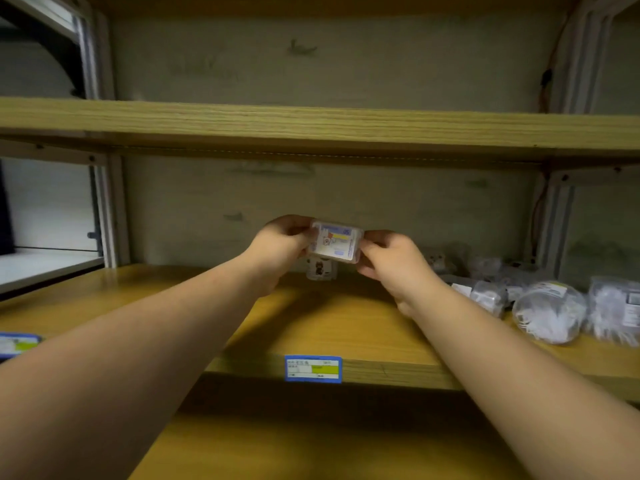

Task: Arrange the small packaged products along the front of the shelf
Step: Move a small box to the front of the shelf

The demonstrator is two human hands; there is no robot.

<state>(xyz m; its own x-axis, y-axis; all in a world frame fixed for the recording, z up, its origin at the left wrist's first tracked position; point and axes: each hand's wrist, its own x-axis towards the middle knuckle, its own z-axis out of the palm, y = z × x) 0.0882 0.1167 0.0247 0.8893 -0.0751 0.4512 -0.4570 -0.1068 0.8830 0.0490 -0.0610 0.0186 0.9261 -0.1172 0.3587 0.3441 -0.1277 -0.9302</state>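
fingers (304,233) of the left hand (280,247) pinch the left end of a small clear box (335,241), and fingers of the right hand (391,258) pinch its right end, so both hands grasp the one box between them. the box is held in the air above the back middle of the shelf (346,327), its printed label facing the camera, tilted a little down to the right. print on the label is too blurred to read.

just below it, a second box (321,268) with a dark figure on its front stands on the shelf near the back wall, partly hidden by the held one.

toward the right end of the shelf lies a loose heap of clear packs (547,310) with white contents, some round, some flat, reaching from the back wall nearly to the front edge. another small pack (438,259) sits behind the right hand, by the back wall.

a blue-framed tag (313,368) is stuck on the front edge at the middle, and another tag (17,344) on the front edge at the far left. the upper shelf (311,123) runs across above.
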